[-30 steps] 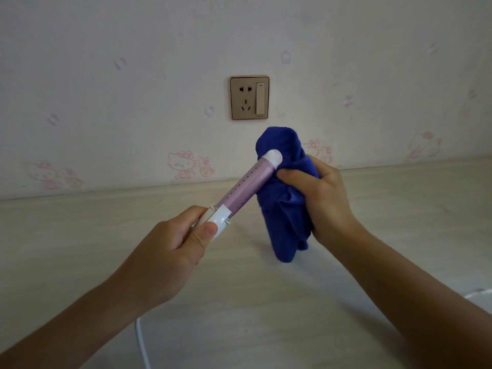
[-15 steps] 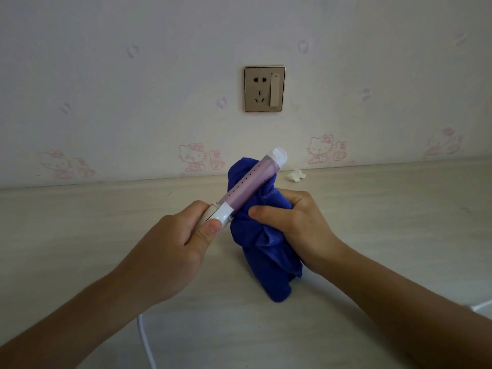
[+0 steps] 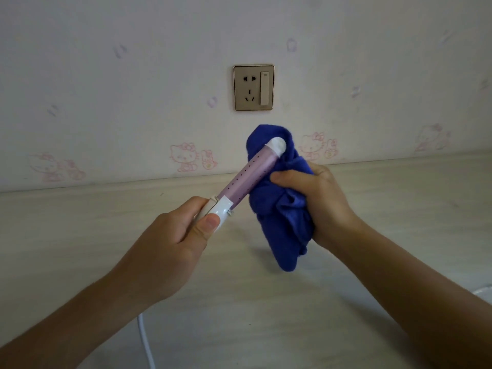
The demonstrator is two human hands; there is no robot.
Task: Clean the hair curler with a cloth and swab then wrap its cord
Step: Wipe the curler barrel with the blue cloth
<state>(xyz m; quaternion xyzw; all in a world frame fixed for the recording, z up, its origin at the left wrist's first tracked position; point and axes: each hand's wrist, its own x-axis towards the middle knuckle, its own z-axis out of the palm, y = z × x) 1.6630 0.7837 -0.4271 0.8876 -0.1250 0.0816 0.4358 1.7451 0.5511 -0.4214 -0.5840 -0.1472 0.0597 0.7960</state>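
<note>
My left hand (image 3: 177, 235) grips the white handle of the hair curler (image 3: 249, 178), which tilts up to the right above the table. Its barrel is pale purple with rows of small holes and ends in a white tip. My right hand (image 3: 318, 201) holds a bunched blue cloth (image 3: 282, 214) against the right side of the barrel's upper part, thumb pressing the cloth onto it. The cloth also wraps behind the tip and hangs down below my hand. The white cord (image 3: 146, 342) trails down from under my left wrist. No swab is visible.
A light wood-grain table (image 3: 80, 235) runs back to a wall with pink cartoon-cat stickers. A bronze wall socket with a switch (image 3: 253, 87) sits above the curler. A bit of white cord (image 3: 483, 290) shows at the right edge.
My right hand slid the cloth down the barrel toward the handle and then back up toward the tip. The left hand kept its grip on the handle.
</note>
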